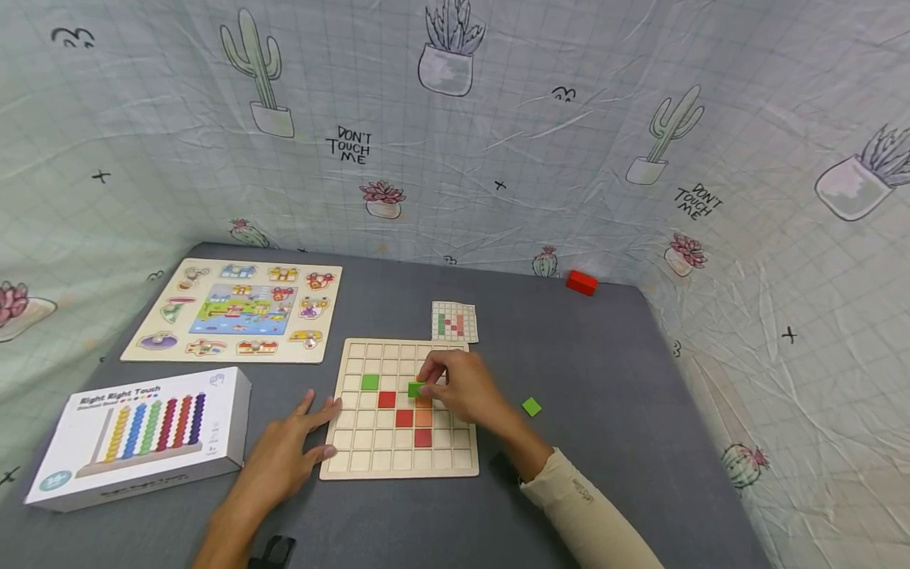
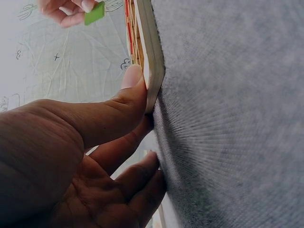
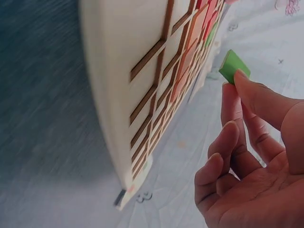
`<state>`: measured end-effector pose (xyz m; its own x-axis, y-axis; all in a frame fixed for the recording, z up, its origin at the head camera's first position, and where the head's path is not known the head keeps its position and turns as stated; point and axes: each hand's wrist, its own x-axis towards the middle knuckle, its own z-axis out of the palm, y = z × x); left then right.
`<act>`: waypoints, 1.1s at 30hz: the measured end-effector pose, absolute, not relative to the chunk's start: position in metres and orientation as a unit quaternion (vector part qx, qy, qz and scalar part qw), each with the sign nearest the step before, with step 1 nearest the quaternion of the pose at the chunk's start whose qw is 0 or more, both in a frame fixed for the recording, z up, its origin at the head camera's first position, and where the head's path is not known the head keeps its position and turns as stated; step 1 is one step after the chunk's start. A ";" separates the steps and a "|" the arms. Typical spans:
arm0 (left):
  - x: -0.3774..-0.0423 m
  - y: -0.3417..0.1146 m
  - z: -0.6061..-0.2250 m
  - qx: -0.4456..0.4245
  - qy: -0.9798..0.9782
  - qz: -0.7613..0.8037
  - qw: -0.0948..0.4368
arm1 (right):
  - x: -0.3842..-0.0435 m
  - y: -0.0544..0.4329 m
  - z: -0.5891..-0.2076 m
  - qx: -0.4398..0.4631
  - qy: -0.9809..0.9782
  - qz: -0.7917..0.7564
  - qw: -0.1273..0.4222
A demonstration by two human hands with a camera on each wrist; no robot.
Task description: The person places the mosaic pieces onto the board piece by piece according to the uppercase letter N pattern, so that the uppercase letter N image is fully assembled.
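Observation:
My right hand point(image 1: 462, 386) pinches a green square tile point(image 3: 233, 65) between thumb and fingers, just above the wooden grid board point(image 1: 362, 461). On the board lie a green tile point(image 1: 370, 382), three red tiles point(image 1: 404, 418) in a slanting line, and orange tiles point(image 1: 423, 416) in a column under the held piece. At the board's left edge, my left hand point(image 1: 279, 457) touches the rim with spread fingers. The left wrist view shows that thumb point(image 2: 133, 78) against the board's side. A small pattern card point(image 1: 453, 322) lies behind the board.
A loose green tile point(image 1: 532, 407) lies right of the board, and a red block point(image 1: 582, 283) at the table's back edge. To the left are a picture puzzle board point(image 1: 156, 324) and a white bead-toy box point(image 1: 142, 435). Patterned cloth point(image 1: 498, 158) hangs behind the grey table.

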<state>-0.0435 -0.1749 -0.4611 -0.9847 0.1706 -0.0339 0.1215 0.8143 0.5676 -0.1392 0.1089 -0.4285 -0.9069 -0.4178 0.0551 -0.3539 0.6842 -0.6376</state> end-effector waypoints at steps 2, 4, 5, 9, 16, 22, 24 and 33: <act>-0.044 -0.175 -0.461 0.077 0.952 0.294 0.041 | -0.140 0.103 -0.428 -0.214 0.916 -0.336 0.050; -0.044 -0.175 -0.461 0.077 0.952 0.294 0.041 | -0.140 0.097 -0.428 -0.215 0.916 -0.334 0.052; -0.044 -0.175 -0.461 0.077 0.952 0.294 0.040 | -0.141 0.095 -0.428 -0.216 0.916 -0.333 0.054; -0.044 -0.175 -0.461 0.078 0.952 0.294 0.036 | -0.140 0.085 -0.426 -0.210 0.918 -0.330 0.069; -0.043 -0.176 -0.461 0.083 0.952 0.294 0.028 | -0.140 0.067 -0.426 -0.190 0.930 -0.303 0.084; -0.042 -0.176 -0.462 0.085 0.952 0.293 0.022 | -0.141 0.054 -0.428 -0.187 0.939 -0.276 0.080; -0.042 -0.176 -0.462 0.086 0.952 0.293 0.021 | -0.141 0.050 -0.428 -0.187 0.942 -0.268 0.077; -0.042 -0.176 -0.462 0.083 0.952 0.293 0.026 | -0.142 0.033 -0.430 -0.187 0.949 -0.246 0.060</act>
